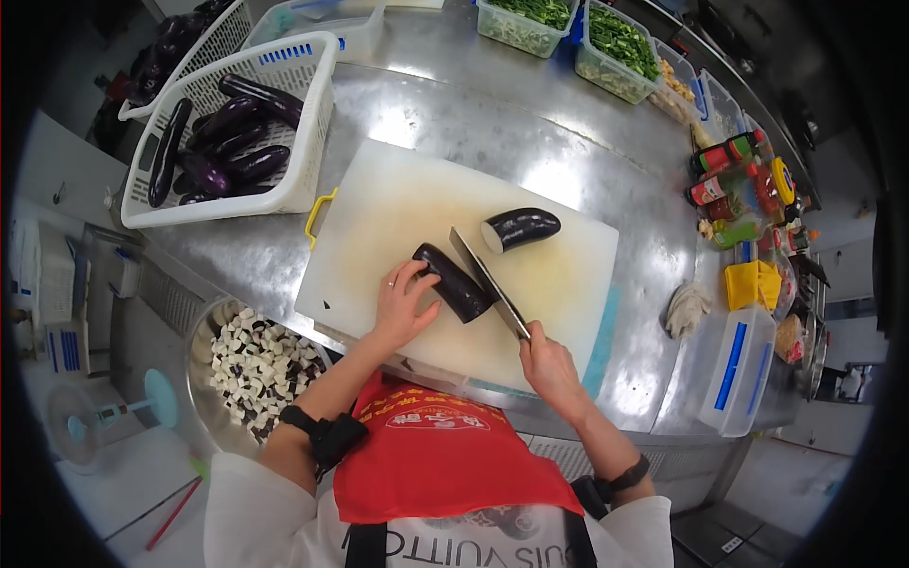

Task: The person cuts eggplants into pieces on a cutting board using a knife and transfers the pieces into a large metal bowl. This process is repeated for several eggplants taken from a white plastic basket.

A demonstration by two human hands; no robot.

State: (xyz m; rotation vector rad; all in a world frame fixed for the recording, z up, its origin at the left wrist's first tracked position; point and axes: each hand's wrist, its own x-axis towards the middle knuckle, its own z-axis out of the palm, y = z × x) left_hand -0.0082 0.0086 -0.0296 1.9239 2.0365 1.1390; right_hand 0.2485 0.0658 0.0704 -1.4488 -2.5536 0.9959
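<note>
On the white cutting board (369, 208) lies a long dark eggplant piece (456, 287), with the fingers of my left hand (405, 305) resting on its upper left part. My right hand (552, 369) is closed round the handle of a knife (489, 282). The blade runs along the right side of that piece, close to its lower right end; whether it touches is hard to tell. A shorter eggplant piece (522, 229) lies to the right of the blade, its pale cut face toward the knife.
A white basket (327, 104) of whole eggplants stands at the upper left. Below the counter's left edge, a metal bowl (201, 364) holds diced eggplant. Tubs of chopped greens (620, 43) line the back. Bottles (727, 154), a cloth (687, 310) and a plastic container (737, 371) stand right.
</note>
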